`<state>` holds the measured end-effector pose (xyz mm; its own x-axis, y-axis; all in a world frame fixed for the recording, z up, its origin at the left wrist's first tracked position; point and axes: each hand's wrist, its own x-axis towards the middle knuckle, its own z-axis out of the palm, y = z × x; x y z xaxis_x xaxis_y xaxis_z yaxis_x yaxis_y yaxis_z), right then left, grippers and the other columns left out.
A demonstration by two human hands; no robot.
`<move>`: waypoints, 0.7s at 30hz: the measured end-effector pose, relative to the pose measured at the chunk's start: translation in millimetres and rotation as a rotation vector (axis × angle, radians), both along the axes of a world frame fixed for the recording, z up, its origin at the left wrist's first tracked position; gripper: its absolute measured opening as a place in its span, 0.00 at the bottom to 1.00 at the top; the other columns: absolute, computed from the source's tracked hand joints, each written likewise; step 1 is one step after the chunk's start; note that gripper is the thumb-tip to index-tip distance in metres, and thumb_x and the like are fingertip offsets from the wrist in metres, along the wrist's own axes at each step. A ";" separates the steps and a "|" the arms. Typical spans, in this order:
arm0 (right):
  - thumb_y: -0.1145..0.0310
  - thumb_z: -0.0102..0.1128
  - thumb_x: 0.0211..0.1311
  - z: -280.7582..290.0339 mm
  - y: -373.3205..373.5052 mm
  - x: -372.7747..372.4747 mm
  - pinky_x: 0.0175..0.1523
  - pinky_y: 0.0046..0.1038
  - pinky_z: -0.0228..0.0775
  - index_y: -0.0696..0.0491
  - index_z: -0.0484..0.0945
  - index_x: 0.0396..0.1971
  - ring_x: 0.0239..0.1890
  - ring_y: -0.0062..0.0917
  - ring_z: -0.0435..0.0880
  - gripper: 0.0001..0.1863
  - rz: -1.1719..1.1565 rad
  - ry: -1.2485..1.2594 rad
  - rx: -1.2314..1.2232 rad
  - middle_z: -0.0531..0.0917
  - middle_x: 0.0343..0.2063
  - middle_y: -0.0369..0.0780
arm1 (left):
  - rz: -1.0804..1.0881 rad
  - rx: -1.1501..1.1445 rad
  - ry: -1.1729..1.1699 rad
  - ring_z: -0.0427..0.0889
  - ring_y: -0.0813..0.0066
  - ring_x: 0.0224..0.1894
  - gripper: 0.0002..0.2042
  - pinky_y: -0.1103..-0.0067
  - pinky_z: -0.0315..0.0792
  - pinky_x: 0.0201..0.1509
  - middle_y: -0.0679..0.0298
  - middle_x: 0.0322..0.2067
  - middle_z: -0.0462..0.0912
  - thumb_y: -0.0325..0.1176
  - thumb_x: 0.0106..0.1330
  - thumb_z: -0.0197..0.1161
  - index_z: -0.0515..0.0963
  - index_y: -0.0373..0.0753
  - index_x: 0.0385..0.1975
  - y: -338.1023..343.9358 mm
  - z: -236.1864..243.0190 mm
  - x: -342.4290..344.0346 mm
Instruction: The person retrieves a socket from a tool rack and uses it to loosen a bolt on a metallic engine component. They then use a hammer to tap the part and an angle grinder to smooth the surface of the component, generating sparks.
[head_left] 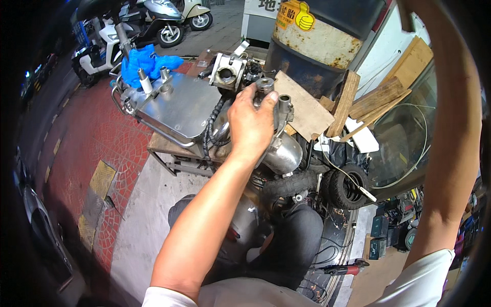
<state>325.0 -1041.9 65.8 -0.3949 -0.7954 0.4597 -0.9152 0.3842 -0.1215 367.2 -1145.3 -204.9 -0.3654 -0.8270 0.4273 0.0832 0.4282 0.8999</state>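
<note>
My left hand (252, 117) grips the round metal top (265, 83) of an upright silver assembly, thumb on its right side. Below it sits a rounded silver housing (284, 155), with a short metal tube (285, 100) beside the hand. A boxy silver part with a round bore (233, 65) and a spiral-wrapped black hose (209, 134) lie just left, by a metal plate (176, 106) carrying a blue cloth (137, 63). My right forearm (450, 133) reaches up along the right side; its hand is beyond the upper edge.
Behind stand a rusty drum (317, 48), wooden boards (348, 97) and leaning cardboard (302, 102). Black tyres (342, 187) lie right of the silver housing; a red power tool (343, 268) is low right. Scooters (169, 30) are parked at top left on paving, beside red tiles (87, 153).
</note>
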 end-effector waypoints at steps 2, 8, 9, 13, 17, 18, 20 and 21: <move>0.57 0.59 0.75 -12.5 -1.8 -15.0 0.46 0.37 0.80 0.54 0.84 0.55 0.40 0.36 0.89 0.18 0.064 0.128 0.230 0.88 0.37 0.49 | -0.001 -0.024 0.017 0.87 0.55 0.54 0.29 0.68 0.76 0.62 0.40 0.52 0.86 0.40 0.68 0.73 0.77 0.23 0.61 -6.2 -6.9 0.8; 0.61 0.62 0.74 -82.0 -13.0 -52.6 0.58 0.44 0.78 0.57 0.83 0.56 0.47 0.47 0.89 0.19 0.255 0.197 0.330 0.88 0.42 0.54 | 0.062 -0.077 -0.008 0.87 0.53 0.52 0.27 0.66 0.76 0.62 0.40 0.48 0.88 0.39 0.66 0.74 0.79 0.23 0.57 -3.4 -9.7 -5.0; 0.59 0.61 0.75 -67.2 -9.2 -43.9 0.58 0.44 0.77 0.56 0.82 0.58 0.47 0.48 0.88 0.20 0.143 -0.002 0.358 0.88 0.43 0.54 | 0.073 -0.071 0.049 0.88 0.57 0.46 0.26 0.68 0.79 0.55 0.44 0.46 0.88 0.39 0.68 0.73 0.79 0.23 0.57 -12.1 -7.2 -9.9; 0.53 0.60 0.76 -61.4 21.7 -58.7 0.56 0.40 0.76 0.54 0.80 0.63 0.47 0.43 0.88 0.25 0.035 0.000 0.050 0.88 0.44 0.53 | -0.244 0.384 0.284 0.76 0.80 0.16 0.20 0.78 0.73 0.20 0.63 0.30 0.84 0.40 0.76 0.66 0.77 0.30 0.57 -6.4 8.5 -1.5; 0.51 0.60 0.78 -64.9 55.6 -71.6 0.27 0.22 0.52 0.52 0.76 0.69 0.23 0.11 0.60 0.28 0.046 -0.172 -0.142 0.66 0.23 0.27 | -0.314 0.552 0.342 0.75 0.78 0.16 0.17 0.76 0.77 0.22 0.64 0.25 0.82 0.40 0.77 0.65 0.77 0.32 0.53 -3.5 17.0 15.3; 0.51 0.60 0.78 -66.4 62.4 -78.0 0.27 0.22 0.52 0.52 0.76 0.69 0.23 0.11 0.60 0.29 0.060 -0.155 -0.149 0.66 0.23 0.27 | -0.312 0.545 0.340 0.75 0.78 0.16 0.17 0.76 0.77 0.22 0.64 0.25 0.82 0.40 0.77 0.65 0.77 0.32 0.53 -4.6 15.2 16.5; 0.50 0.60 0.78 -67.5 72.0 -82.5 0.27 0.22 0.52 0.53 0.75 0.69 0.23 0.11 0.59 0.29 0.079 -0.113 -0.159 0.65 0.22 0.27 | -0.305 0.533 0.341 0.76 0.78 0.16 0.16 0.79 0.73 0.20 0.63 0.30 0.83 0.36 0.76 0.65 0.77 0.30 0.54 -2.6 14.7 14.5; 0.55 0.60 0.78 -67.9 82.0 -78.0 0.35 0.27 0.63 0.57 0.79 0.61 0.29 0.17 0.67 0.24 0.036 -0.128 -0.169 0.76 0.28 0.34 | -0.300 0.526 0.341 0.77 0.78 0.16 0.16 0.80 0.70 0.19 0.62 0.33 0.84 0.35 0.76 0.65 0.77 0.29 0.55 -1.8 14.2 13.3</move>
<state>246.9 -959.9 -2.1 -0.4309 -0.7260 0.5360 -0.9012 0.3154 -0.2973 380.6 -1147.1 -190.8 -0.5273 -0.8399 0.1286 0.4446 -0.1438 0.8841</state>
